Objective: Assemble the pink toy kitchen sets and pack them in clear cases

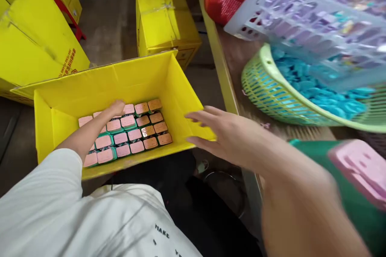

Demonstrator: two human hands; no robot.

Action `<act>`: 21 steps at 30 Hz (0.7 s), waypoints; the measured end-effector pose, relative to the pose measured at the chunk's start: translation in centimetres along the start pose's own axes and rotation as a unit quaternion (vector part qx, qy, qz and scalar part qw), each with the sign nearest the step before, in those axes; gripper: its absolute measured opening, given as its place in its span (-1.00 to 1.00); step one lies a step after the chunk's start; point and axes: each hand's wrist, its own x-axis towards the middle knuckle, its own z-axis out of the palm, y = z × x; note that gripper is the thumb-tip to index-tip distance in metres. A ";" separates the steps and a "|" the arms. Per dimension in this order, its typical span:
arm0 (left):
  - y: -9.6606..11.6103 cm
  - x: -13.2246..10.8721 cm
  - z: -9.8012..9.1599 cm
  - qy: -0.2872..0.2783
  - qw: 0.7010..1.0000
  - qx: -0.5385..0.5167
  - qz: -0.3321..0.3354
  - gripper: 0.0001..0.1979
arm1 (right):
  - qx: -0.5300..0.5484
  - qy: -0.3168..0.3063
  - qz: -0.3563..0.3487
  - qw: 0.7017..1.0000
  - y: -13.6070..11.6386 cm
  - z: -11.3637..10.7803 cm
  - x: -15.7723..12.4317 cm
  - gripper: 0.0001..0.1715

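Observation:
In the head view an open yellow cardboard box [120, 74] sits in front of me, tilted slightly. Rows of small items with pink lids and green sides [128, 122] lie on its floor. My left hand [117, 108] reaches inside, its fingers curled down at the far rows; what they hold, if anything, is hidden. Over the box's right wall, my right hand [211, 126] is slightly blurred, with fingers and thumb apart and nothing between them.
A bench at right carries a red basket [221, 2], a white crate [289, 20] of purple parts, and a green basket [265, 88] of turquoise pieces. Beside my right forearm is a green container with a pink part [362, 164]. More yellow boxes [165, 20] stand behind.

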 end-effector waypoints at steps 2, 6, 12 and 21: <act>-2.7 1.4 4.8 -0.041 0.999 0.000 -0.021 -0.52 | -0.029 -0.089 -0.038 0.995 -2.6 1.3 8.9 -0.45; -4.6 2.3 12.8 -0.103 0.993 -0.013 -0.060 -0.24 | -0.075 -0.204 -0.036 0.975 -4.7 7.4 20.2 -0.45; -5.1 2.5 19.8 -0.092 0.992 -0.015 -0.091 0.17 | -0.060 -0.315 -0.005 0.947 -2.6 15.8 22.7 -0.44; -3.3 3.6 23.8 0.007 0.994 -0.044 -0.100 -0.18 | -0.067 -0.372 0.046 0.925 -0.8 18.9 21.8 -0.41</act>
